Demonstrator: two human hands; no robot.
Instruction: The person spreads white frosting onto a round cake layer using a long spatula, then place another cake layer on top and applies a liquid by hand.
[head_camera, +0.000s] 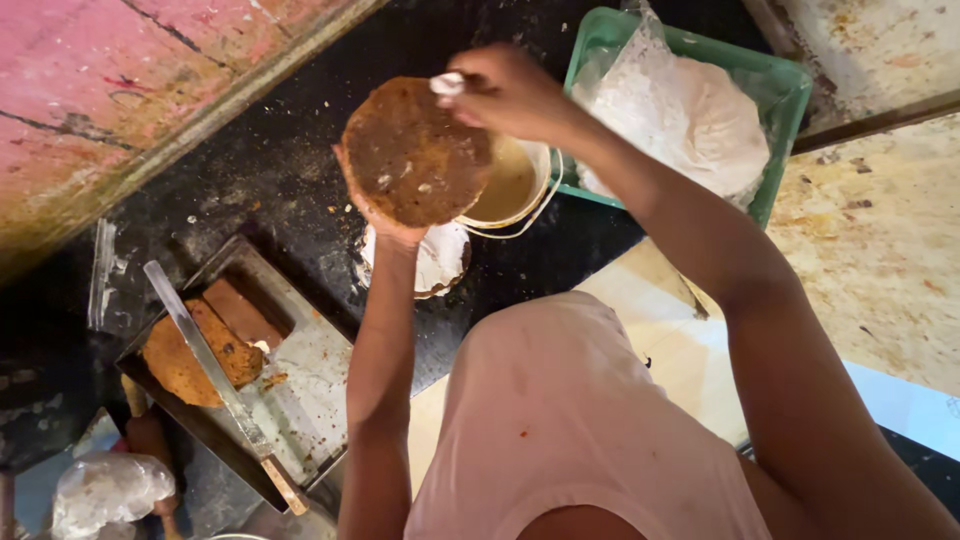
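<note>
My left hand (375, 222) holds up a round brown cake layer (415, 150) from underneath, flat side facing me. Above its upper right edge, my right hand (505, 90) pinches a small white lump (447, 83) between its fingers. Just behind the cake sits a white bucket (512, 185) with tan liquid in it. Below my left hand lies a small round board with white cream (440, 260) on the dark counter.
A green crate (790, 85) at the back right holds a clear bag of white powder (690, 115). At the left, a metal tray (310, 370) carries brown cake pieces (195, 355) and a long knife (215, 380). A plastic bag (105, 490) lies at bottom left.
</note>
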